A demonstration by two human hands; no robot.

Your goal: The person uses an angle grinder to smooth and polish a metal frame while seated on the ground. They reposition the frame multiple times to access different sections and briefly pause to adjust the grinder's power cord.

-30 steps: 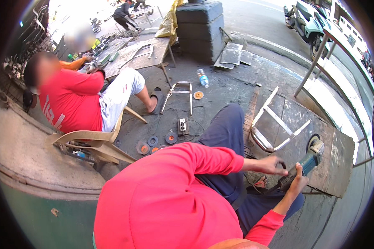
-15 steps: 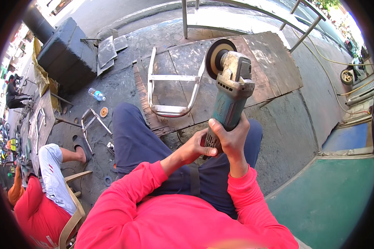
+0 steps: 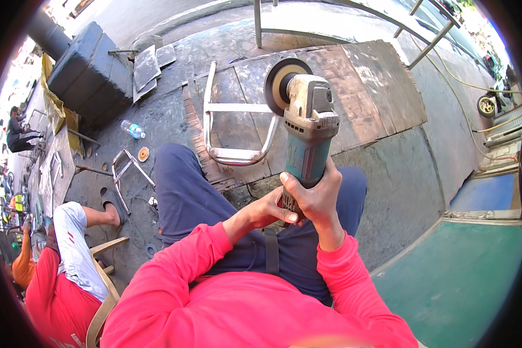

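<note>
Both my hands hold an angle grinder [image 3: 309, 139] upright over my lap, its round disc [image 3: 281, 86] at the top facing left. Around the teal body my right hand [image 3: 318, 197] is wrapped, thumb across the front. Lower down, my left hand [image 3: 271, 210] grips the dark rear end of the handle, thumb pointing right. Beyond the grinder a bent metal frame [image 3: 238, 155] with a crossbar lies on worn wooden boards [image 3: 354, 104]; the grinder head hides part of its right side.
At the left sit a dark block [image 3: 93, 72], a water bottle [image 3: 133, 129], a loose orange disc [image 3: 143, 154] and another metal frame [image 3: 117, 174]. A person in a red top [image 3: 52, 296] sits close on my left. A green panel [image 3: 452, 284] lies at right.
The grinder has shifted left and slightly down in my hands, and its disc has moved left over the metal frame's side. Both hands keep their grip.
</note>
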